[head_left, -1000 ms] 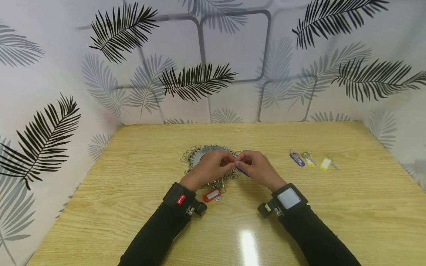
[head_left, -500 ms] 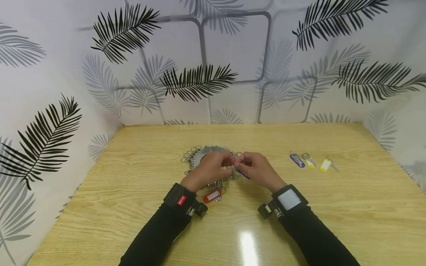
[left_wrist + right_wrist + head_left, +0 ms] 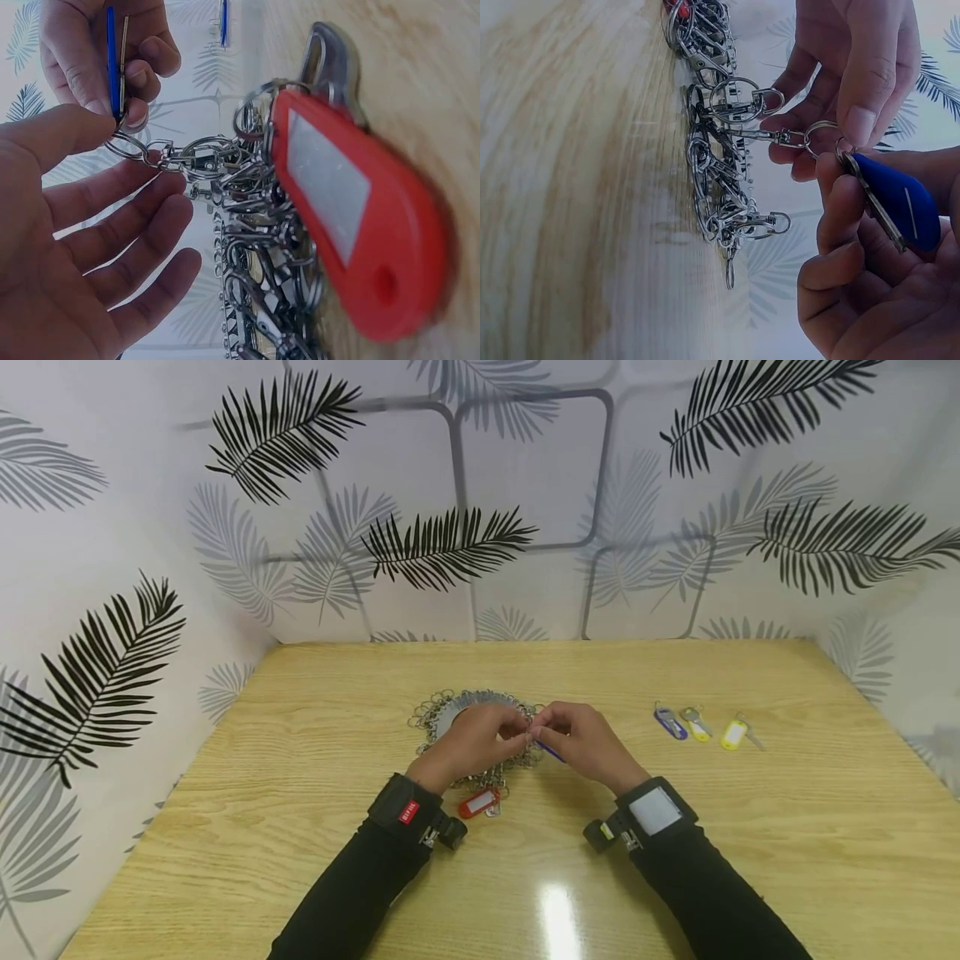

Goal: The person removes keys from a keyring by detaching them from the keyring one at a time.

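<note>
My left hand (image 3: 476,739) pinches a split ring (image 3: 819,124) between thumb and index finger, the other fingers spread loosely. That ring hangs from a swivel clasp (image 3: 769,136) on the round grey metal rack (image 3: 447,717). My right hand (image 3: 588,743) holds a blue key tag (image 3: 907,199) and a key (image 3: 883,214) with its thumb and curled fingers. The small ring (image 3: 843,146) of the tag meets the split ring at the fingertips; whether they are linked cannot be told. A red key tag (image 3: 390,247) with a key (image 3: 330,67) hangs at the rack's near side.
Several clasps with rings (image 3: 262,225) crowd the rack's edge. Right of my hands lie a blue tag with a key (image 3: 670,722) and two yellow tags (image 3: 733,734) with keys. A patterned wall (image 3: 525,585) stands behind the wooden table (image 3: 337,693).
Both hands stay at nearly the same place, with small finger shifts at the ring. The blue tag tilts slightly in my right hand. The tags on the table have not moved.
</note>
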Demonstrator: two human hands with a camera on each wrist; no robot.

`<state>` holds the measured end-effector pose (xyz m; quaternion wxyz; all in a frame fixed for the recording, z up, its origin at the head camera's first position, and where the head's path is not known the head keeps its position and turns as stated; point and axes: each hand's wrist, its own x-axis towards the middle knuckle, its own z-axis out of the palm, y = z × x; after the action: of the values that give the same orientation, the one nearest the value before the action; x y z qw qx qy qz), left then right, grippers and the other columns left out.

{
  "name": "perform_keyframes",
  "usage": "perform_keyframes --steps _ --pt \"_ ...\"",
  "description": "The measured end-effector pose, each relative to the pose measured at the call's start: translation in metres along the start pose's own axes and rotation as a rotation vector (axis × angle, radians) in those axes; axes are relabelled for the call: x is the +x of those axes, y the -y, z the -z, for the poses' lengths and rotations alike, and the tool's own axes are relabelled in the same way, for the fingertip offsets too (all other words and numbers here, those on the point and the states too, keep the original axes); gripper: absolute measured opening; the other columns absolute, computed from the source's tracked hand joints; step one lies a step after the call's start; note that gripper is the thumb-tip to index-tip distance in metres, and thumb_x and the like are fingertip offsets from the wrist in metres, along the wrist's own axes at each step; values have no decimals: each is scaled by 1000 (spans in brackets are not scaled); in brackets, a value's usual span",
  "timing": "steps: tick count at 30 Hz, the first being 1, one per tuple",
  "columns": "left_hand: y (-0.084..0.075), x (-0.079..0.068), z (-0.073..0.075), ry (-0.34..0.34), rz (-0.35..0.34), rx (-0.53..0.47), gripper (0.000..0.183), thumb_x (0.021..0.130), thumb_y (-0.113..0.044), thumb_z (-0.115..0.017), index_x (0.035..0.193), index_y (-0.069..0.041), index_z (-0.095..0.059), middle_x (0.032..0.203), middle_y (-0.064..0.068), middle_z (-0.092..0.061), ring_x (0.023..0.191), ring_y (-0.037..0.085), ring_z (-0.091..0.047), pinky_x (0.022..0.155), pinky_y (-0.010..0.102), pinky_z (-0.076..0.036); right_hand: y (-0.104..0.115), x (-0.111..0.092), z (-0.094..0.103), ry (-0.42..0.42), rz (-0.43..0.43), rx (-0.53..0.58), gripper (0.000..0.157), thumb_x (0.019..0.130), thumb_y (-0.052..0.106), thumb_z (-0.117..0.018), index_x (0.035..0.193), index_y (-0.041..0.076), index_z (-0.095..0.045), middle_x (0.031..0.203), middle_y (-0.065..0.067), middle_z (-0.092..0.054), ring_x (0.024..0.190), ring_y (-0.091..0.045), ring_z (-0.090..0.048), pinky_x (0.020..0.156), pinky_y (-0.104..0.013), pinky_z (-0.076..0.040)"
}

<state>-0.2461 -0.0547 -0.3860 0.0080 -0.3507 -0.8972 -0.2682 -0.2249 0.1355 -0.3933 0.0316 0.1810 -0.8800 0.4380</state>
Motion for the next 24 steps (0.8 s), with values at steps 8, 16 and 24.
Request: perform_keyframes --steps 8,16,24 --pt "-1 0 1 12 10 0 19 95 -25 -60 105 -13 -70 91 -3 -67 82 9 -61 74 27 -51 -2 0 -1 12 17 -1 9 95 13 -62 94 6 -67 92 -6 -68 79 -16 -60 67 -29 -47" --pt "-2 0 1 35 16 42 19 91 -18 -65 109 -14 -68 98 -1 -68 90 13 -64 78 27 -51 -3 0 -1 11 -33 0 11 95 14 -61 97 6 -67 95 -7 -67 80 -17 -60 68 -29 -47" --pt "-1 -1 1 13 27 12 22 90 -14 -63 111 -14 -67 95 -1 -67 87 12 -62 74 27 -52 -1 0 2 60 -51 86 11 95 9 -61 99 1 -67 93 -12 -70 78 -25 -66 64 -29 -52"
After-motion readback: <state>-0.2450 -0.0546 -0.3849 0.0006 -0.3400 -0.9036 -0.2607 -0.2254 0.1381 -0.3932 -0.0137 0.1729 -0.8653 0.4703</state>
